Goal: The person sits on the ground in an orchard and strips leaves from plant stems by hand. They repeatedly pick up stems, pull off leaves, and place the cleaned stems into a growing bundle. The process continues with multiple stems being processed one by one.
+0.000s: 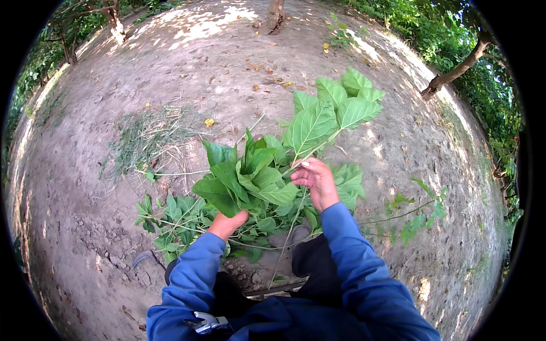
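My left hand [230, 223] grips a bunch of large, dark green leaves [251, 174], which hides most of its fingers. Thumb and fingers of my right hand [313, 177] pinch the stem of a leafy branch [318, 149], just right of the bunch. That branch slants up and to the right, its broad, paler leaves spread beyond the hand. Below both hands, a heap of cut leafy branches [183, 217] lies on the ground before my knees. A long thin stem [290, 234] runs down from near my right hand between my legs.
Dry, cut grass [149, 136] lies on the bare soil at the left. A curved blade, apparently a sickle [145, 257], rests by my left knee. A loose leafy twig [411, 211] is at the right. Tree trunks [276, 17] stand farther off. A metal clip-like object [209, 322] is at my waist.
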Demonstrator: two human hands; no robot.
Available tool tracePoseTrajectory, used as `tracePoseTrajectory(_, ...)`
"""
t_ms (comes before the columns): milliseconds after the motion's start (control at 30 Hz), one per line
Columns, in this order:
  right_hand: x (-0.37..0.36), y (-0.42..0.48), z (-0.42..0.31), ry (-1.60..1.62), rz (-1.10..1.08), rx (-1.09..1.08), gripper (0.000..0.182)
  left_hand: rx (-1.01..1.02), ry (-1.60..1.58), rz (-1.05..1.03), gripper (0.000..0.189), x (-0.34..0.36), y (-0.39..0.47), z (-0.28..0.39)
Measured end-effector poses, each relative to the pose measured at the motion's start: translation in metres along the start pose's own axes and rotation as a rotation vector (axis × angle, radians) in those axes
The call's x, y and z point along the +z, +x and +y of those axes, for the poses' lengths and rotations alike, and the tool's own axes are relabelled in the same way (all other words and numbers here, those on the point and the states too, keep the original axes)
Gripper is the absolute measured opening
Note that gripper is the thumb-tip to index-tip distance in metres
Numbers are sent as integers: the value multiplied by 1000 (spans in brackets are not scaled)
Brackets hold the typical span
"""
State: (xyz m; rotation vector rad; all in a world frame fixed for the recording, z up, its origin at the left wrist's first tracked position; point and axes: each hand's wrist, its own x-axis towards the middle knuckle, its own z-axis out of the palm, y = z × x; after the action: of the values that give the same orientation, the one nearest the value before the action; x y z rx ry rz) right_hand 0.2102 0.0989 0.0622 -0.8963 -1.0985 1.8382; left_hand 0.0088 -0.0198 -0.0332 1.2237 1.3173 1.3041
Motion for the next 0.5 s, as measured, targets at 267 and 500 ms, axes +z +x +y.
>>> tracePoseTrajectory(267,12,-8,12,1,-4,-3,11,-282,-256,104,19,18,6,22)
tracePoseTrajectory(500,8,-16,14,64,-206,-141,9,-453,-356,358,7,2,24,14)
